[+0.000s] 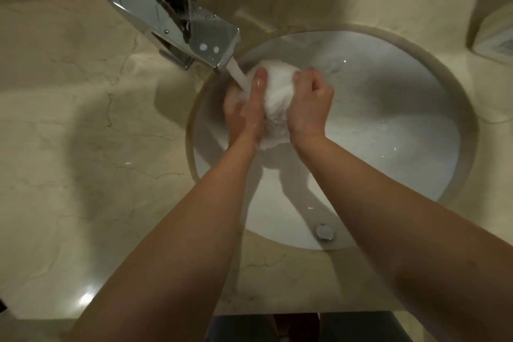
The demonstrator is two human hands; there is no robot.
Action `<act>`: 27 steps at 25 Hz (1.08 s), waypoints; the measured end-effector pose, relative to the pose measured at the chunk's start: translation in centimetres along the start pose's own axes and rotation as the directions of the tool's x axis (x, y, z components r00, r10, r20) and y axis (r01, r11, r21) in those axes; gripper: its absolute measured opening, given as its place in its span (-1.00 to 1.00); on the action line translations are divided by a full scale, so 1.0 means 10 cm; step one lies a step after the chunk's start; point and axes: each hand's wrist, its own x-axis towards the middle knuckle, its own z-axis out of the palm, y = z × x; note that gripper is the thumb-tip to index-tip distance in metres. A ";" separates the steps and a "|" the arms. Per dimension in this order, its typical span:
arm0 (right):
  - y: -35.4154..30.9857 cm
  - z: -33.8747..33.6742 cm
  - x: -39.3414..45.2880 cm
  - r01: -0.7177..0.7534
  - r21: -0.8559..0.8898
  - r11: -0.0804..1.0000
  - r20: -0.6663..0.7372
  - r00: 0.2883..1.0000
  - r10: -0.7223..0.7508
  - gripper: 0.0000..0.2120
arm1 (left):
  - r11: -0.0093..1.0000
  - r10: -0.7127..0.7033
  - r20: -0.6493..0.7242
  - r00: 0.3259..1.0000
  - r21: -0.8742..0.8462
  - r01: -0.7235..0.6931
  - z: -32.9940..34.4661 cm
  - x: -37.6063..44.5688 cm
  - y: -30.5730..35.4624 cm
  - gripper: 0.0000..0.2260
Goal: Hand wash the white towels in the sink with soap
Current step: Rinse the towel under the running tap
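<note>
- One white towel (pixel 276 97), bunched into a wet lump, is held above the basin of a round white sink (pixel 388 130); its long axis runs from the far side of the sink toward the person.
- Two bare hands hold it, one on each side.
- The left hand (pixel 245 111) wraps the towel's left side, thumb stretched along the cloth and pointing away from the person; its other fingers are hidden behind the towel.
- The right hand (pixel 311 103) is closed tightly, fingers curled into the towel's right side.
- One chrome faucet (pixel 177 22) pours a stream of water (pixel 238 75) onto the left hand and the towel's edge.
- One metal drain (pixel 324 231) sits near the sink's front rim.
- A beige marble countertop (pixel 83 119) surrounds the sink.
</note>
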 end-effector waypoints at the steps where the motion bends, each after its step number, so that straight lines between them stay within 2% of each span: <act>1: -0.05 0.02 0.00 -0.009 0.028 1.000 0.019 1.000 0.009 -0.76 | 0.995 0.101 -0.060 0.993 0.006 -0.101 -0.03 0.00 0.03 -0.75; 3: -0.14 -0.01 0.00 0.025 0.002 1.000 0.064 0.998 -0.025 -0.82 | 0.959 0.281 -0.115 0.953 0.071 -0.274 -0.07 -0.03 0.11 -0.66; 4: -0.16 -0.05 0.00 0.052 -0.039 0.998 0.096 0.994 -0.048 -0.84 | 0.946 0.310 -0.114 0.944 0.133 -0.294 -0.07 -0.05 0.16 -0.58; 7: -0.11 -0.18 0.06 0.047 -0.166 0.985 0.176 0.984 -0.018 -0.75 | 0.912 0.264 -0.076 0.962 0.343 -0.223 -0.05 -0.06 0.12 -0.38; 9: -0.01 -0.20 0.09 0.062 -0.240 0.969 0.180 0.984 -0.018 -0.77 | 0.885 0.236 0.049 0.971 0.401 -0.236 -0.06 -0.05 0.02 -0.44; 11: 0.13 -0.19 0.12 0.229 -0.351 0.908 0.210 0.964 -0.162 -0.78 | 0.806 0.300 0.228 0.926 0.458 -0.374 -0.10 -0.01 -0.11 -0.62; 12: 0.20 -0.17 0.12 0.337 -0.371 0.865 0.266 0.931 -0.249 -0.73 | 0.765 0.364 0.271 0.891 0.459 -0.452 -0.12 0.01 -0.17 -0.68; 13: 0.27 -0.15 0.12 0.423 -0.382 0.822 0.333 0.892 -0.305 -0.65 | 0.736 0.438 0.260 0.860 0.446 -0.509 -0.14 0.03 -0.24 -0.68; 15: 0.38 -0.13 0.12 0.498 -0.413 0.763 0.406 0.850 -0.335 -0.53 | 0.673 0.579 0.126 0.806 0.484 -0.559 -0.15 0.10 -0.38 -0.63; 17: 0.45 -0.12 0.17 0.474 -0.430 0.768 0.382 0.867 -0.321 -0.47 | 0.617 0.643 -0.004 0.766 0.596 -0.514 -0.17 0.17 -0.49 -0.58; 18: 0.50 -0.12 0.21 0.454 -0.428 0.782 0.361 0.879 -0.312 -0.45 | 0.601 0.648 -0.009 0.761 0.620 -0.505 -0.19 0.21 -0.55 -0.55; 19: 0.54 -0.12 0.23 0.436 -0.425 0.793 0.345 0.888 -0.304 -0.42 | 0.614 0.632 0.018 0.775 0.597 -0.515 -0.20 0.23 -0.60 -0.52; 22: 0.69 -0.10 0.25 0.354 -0.418 0.836 0.308 0.922 -0.236 -0.39 | 0.765 0.520 0.083 0.850 0.397 -0.507 -0.13 0.24 -0.67 -0.42; 23: 0.74 -0.10 0.23 0.323 -0.412 0.852 0.290 0.933 -0.213 -0.39 | 0.769 0.509 0.113 0.854 0.386 -0.509 -0.08 0.24 -0.68 -0.36; 25: 0.81 -0.11 0.21 0.289 -0.387 0.876 0.264 0.945 -0.195 -0.39 | 0.694 0.522 0.203 0.828 0.463 -0.552 -0.01 0.30 -0.71 -0.23; 27: 0.85 -0.10 0.23 0.282 -0.380 0.881 0.252 0.948 -0.195 -0.38 | 0.587 0.557 0.269 0.786 0.541 -0.602 0.00 0.41 -0.74 -0.19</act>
